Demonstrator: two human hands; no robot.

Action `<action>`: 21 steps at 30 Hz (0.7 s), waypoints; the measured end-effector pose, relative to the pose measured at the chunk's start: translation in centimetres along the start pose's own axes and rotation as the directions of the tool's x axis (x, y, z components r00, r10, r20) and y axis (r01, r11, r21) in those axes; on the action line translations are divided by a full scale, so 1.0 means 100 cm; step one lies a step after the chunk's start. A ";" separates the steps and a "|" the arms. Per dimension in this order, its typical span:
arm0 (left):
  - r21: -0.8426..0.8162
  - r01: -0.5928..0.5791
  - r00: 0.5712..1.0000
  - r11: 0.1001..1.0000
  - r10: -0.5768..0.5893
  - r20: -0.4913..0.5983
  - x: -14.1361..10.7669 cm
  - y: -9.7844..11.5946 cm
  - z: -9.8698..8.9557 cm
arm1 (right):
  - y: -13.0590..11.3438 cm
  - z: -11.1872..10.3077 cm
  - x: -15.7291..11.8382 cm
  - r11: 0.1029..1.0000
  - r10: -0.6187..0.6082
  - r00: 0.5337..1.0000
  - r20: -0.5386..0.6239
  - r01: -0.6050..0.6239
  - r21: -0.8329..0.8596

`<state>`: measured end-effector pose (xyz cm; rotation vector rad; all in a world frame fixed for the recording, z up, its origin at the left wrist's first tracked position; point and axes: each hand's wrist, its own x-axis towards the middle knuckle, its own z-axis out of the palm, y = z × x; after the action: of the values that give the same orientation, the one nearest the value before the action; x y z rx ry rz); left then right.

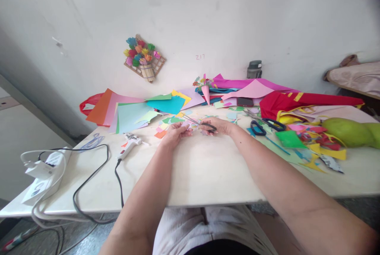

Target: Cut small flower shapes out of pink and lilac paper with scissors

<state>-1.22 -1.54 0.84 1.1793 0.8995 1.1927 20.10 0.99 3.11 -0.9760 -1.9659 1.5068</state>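
The table's (213, 179) near edge runs across the person's lap, and both forearms reach in over it. Toward the near left corner lies a white power strip (61, 164) with a charger (41, 169) plugged in. Farther in, a white glue gun (130, 148) rests left of the hands, its black cord trailing to the near edge. Toward the right edge lie a bright green square (287, 139), yellow scraps (315, 162) and blue-handled scissors (257, 128).

Around mid-depth, the left hand (177, 133) pinches a small lilac paper piece (192, 126) — fingertips together — while the right hand (213, 125) grips dark-handled scissors (211, 127) just beside it, blades angled toward the far left corner. Cut paper bits (170, 120) spread just beyond.

Along the far edge lie a turquoise sheet (169, 105), a pink cone (205, 93) with paper flowers, a dark phone (245, 102) and red fabric (277, 105). A flower basket (147, 72) hangs on the wall behind.
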 end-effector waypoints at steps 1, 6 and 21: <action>-0.003 -0.005 1.000 1.000 0.005 -0.001 0.000 0.000 0.000 | 0.001 0.000 0.001 1.000 0.000 1.000 -0.007 0.000 0.003; -0.012 -0.018 1.000 1.000 0.018 0.004 0.000 0.001 0.001 | 0.002 0.000 0.000 0.999 -0.005 1.000 0.000 0.005 -0.044; -0.007 -0.032 0.999 0.999 0.033 0.005 0.000 0.000 -0.001 | 0.011 0.007 0.008 0.993 -0.091 0.996 -0.005 0.090 -0.076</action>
<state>-1.34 -1.53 0.82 1.1944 0.8747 1.2179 19.34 1.33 1.81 -0.9100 -2.0458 1.3860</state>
